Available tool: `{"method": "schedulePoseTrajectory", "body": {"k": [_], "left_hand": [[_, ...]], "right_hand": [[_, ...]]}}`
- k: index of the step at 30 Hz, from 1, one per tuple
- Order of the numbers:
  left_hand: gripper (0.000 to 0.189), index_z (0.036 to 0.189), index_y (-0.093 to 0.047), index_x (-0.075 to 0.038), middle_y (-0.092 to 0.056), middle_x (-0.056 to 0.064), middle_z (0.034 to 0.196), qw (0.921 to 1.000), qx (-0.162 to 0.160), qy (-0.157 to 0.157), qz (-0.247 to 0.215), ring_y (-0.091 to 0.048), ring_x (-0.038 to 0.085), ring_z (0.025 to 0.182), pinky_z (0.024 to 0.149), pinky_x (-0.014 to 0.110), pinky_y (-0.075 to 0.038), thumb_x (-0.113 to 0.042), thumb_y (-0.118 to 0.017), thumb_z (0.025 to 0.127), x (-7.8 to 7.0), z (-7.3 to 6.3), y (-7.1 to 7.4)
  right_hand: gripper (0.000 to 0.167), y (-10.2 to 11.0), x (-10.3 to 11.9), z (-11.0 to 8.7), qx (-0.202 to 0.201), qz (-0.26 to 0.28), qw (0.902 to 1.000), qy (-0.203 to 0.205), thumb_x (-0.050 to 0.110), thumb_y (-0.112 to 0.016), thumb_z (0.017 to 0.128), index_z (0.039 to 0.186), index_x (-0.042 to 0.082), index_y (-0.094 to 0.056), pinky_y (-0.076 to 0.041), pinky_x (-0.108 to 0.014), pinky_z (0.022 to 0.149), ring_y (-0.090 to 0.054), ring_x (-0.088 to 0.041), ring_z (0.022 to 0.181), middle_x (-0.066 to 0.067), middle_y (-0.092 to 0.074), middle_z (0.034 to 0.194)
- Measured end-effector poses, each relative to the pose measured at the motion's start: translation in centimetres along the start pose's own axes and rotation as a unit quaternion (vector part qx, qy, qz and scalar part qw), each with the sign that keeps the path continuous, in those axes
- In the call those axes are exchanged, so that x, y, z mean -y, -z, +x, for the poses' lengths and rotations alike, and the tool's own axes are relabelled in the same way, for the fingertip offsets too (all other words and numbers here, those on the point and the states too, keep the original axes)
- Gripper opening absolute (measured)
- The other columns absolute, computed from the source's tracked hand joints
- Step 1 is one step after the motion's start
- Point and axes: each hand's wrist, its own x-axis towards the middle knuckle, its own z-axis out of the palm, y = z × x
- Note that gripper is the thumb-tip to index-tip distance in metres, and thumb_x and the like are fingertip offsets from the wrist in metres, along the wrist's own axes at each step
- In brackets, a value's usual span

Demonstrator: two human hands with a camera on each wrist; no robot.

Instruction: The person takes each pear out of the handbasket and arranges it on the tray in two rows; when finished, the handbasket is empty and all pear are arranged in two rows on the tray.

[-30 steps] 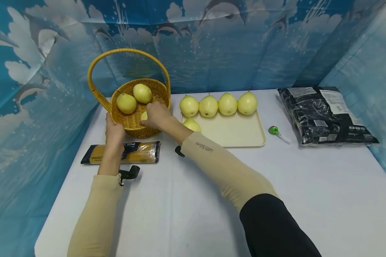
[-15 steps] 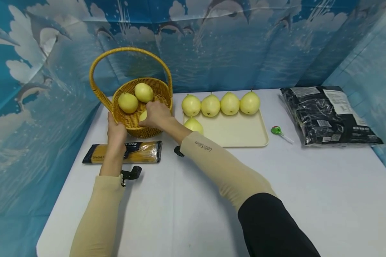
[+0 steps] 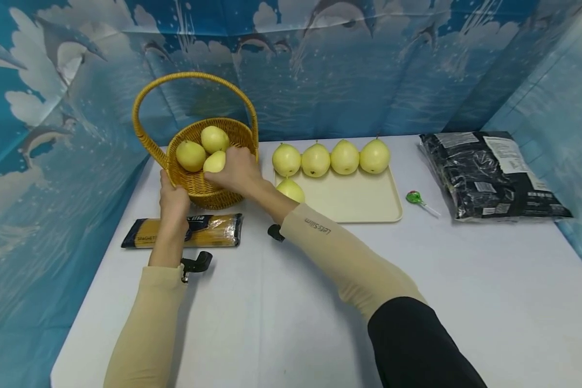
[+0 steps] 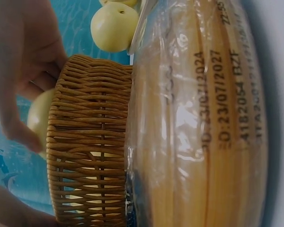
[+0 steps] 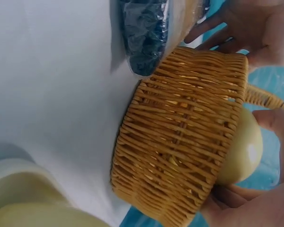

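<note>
Right hand (image 3: 240,171) grip holds pear (image 3: 215,161), now higher inside basket (image 3: 218,202) near surface's (image 3: 281,323) far left corner; not yet released. Left hand (image 3: 174,205), fingers straight, touches basket.

The basket (image 3: 215,201) stands behind the packet (image 3: 212,231), left of the tray (image 3: 351,200).

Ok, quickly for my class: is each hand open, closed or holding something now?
Left hand: open, touching the round golden wicker basket.
Right hand: holding a rounded pale-yellow pear.
</note>
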Motion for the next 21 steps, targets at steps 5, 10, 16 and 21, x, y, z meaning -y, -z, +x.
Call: {"method": "schedulePoseTrajectory", "body": {"k": [5, 10, 16, 21], "left_hand": [[0.067, 0.166, 0.02, -0.035, 0.014, -0.004, 0.177, 1.0, -0.003, 0.0, -0.002, 0.006, 0.014, 0.162, 0.132, 0.036, -0.001, -0.016, -0.016, 0.113, 0.0, -0.2, -0.1], [0.068, 0.166, 0.021, -0.034, 0.012, -0.004, 0.177, 1.0, -0.001, -0.003, 0.0, 0.006, 0.014, 0.162, 0.131, 0.035, -0.001, -0.016, -0.017, 0.113, 0.0, -0.2, -0.2], [0.069, 0.166, 0.02, -0.033, 0.012, -0.006, 0.177, 0.9998, 0.005, -0.016, -0.009, 0.007, 0.012, 0.162, 0.131, 0.031, -0.001, -0.014, -0.02, 0.113, 0.0, -0.2, 0.0], [0.07, 0.167, 0.019, -0.033, 0.012, -0.007, 0.177, 0.9998, 0.008, -0.017, -0.01, 0.008, 0.011, 0.162, 0.131, 0.03, -0.001, -0.012, -0.021, 0.113, 0.0, -0.2, 0.1]], "right_hand": [[0.046, 0.7, -0.5, -0.6, -0.022, 0.045, 0.9988, 0.003, 0.055, -0.076, 0.088, 0.095, 0.012, -0.062, -0.049, -0.028, 0.062, -0.062, -0.018, 0.075, -0.004, -0.065, 0.087], [0.046, 1.4, -0.8, -1.4, -0.03, 0.09, 0.9954, 0.009, 0.055, -0.078, 0.087, 0.098, 0.012, -0.065, -0.049, -0.027, 0.061, -0.063, -0.018, 0.074, -0.003, -0.067, 0.086], [0.046, 2.5, -1.2, -2.3, -0.033, 0.122, 0.9919, 0.014, 0.054, -0.079, 0.086, 0.104, 0.013, -0.069, -0.049, -0.027, 0.063, -0.063, -0.017, 0.077, -0.002, -0.068, 0.089], [0.058, 3.7, -1.5, -3.3, -0.031, 0.137, 0.9901, 0.008, 0.052, -0.08, 0.086, 0.123, 0.009, -0.07, -0.052, -0.029, 0.072, -0.063, -0.018, 0.089, -0.002, -0.07, 0.1]]}}
